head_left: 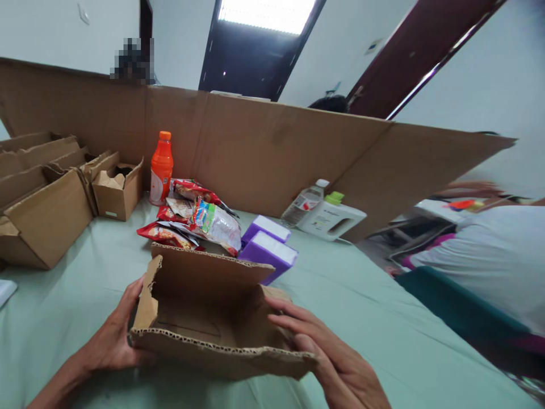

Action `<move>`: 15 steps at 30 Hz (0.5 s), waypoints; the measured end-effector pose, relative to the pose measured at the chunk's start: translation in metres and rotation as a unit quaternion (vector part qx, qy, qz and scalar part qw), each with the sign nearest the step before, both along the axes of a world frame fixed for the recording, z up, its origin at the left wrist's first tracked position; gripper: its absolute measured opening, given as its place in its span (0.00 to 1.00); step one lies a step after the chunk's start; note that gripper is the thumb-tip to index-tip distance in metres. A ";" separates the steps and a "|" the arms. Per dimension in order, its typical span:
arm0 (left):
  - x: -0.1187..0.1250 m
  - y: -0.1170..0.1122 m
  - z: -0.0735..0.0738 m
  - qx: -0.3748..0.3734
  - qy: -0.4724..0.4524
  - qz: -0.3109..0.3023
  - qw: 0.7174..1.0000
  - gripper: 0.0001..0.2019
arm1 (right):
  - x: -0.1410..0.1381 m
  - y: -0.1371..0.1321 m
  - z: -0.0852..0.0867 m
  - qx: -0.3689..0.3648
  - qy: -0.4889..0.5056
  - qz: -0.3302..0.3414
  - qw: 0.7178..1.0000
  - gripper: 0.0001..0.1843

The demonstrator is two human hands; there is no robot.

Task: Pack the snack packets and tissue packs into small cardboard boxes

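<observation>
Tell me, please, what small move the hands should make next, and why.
Perhaps settle the open cardboard box squarely on the green cloth: the left hand and right hand are at its opposite ends, no items show inside it, and snack packets lie just beyond.

Your left hand (114, 338) and right hand (334, 355) hold an open cardboard box (221, 359) by opposite ends, above green cloth (404, 341). Beyond it: piled snack packets (170, 234), two purple-sided packs (266, 255), upright orange bottle (162, 167). Further left: more cartons (55, 216).
</observation>
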State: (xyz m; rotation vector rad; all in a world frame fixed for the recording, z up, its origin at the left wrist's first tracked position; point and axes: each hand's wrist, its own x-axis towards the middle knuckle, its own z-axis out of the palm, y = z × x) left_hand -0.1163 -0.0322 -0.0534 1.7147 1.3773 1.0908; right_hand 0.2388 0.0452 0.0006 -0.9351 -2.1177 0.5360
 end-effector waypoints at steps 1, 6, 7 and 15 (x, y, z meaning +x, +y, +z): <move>0.000 0.000 0.000 0.000 -0.001 0.001 1.000 0.55 | 0.002 -0.001 0.001 -0.012 0.001 0.004 1.000 0.16; -0.001 0.000 0.001 0.012 0.003 -0.009 1.000 0.52 | 0.003 0.000 0.012 0.001 0.001 0.067 0.998 0.19; -0.002 0.001 0.000 0.022 0.000 -0.018 1.000 0.52 | 0.003 0.000 0.014 0.016 -0.013 0.082 0.996 0.19; 0.000 0.000 0.004 0.014 0.005 -0.008 1.000 0.50 | -0.003 -0.004 0.016 0.077 -0.187 0.115 0.972 0.26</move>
